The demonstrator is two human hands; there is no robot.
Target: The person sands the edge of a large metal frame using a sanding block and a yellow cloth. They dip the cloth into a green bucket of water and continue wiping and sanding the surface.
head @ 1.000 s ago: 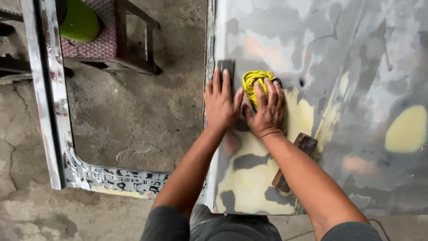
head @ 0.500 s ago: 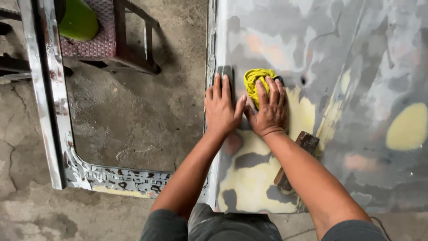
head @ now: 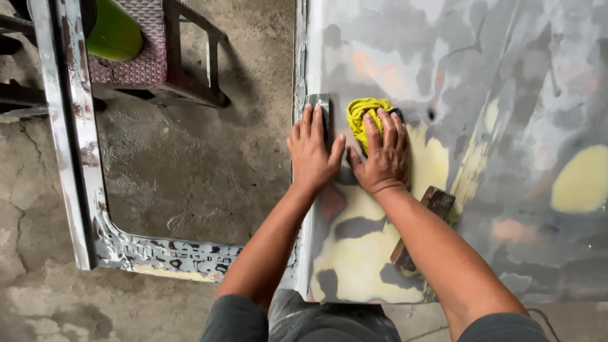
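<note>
The car door panel [head: 506, 95] is bare metal, sanded matt, with patches of dull yellow filler. The yellow rag [head: 362, 117] is soft cloth. The block [head: 423, 225] looks wooden, the floor [head: 190, 158] rough concrete.

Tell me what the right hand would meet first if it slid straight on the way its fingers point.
The right hand points up the picture along the car panel. Its fingertips already rest on the yellow cloth, so that comes first. Beyond it the sanded grey surface looks free as far as the view shows.
</note>
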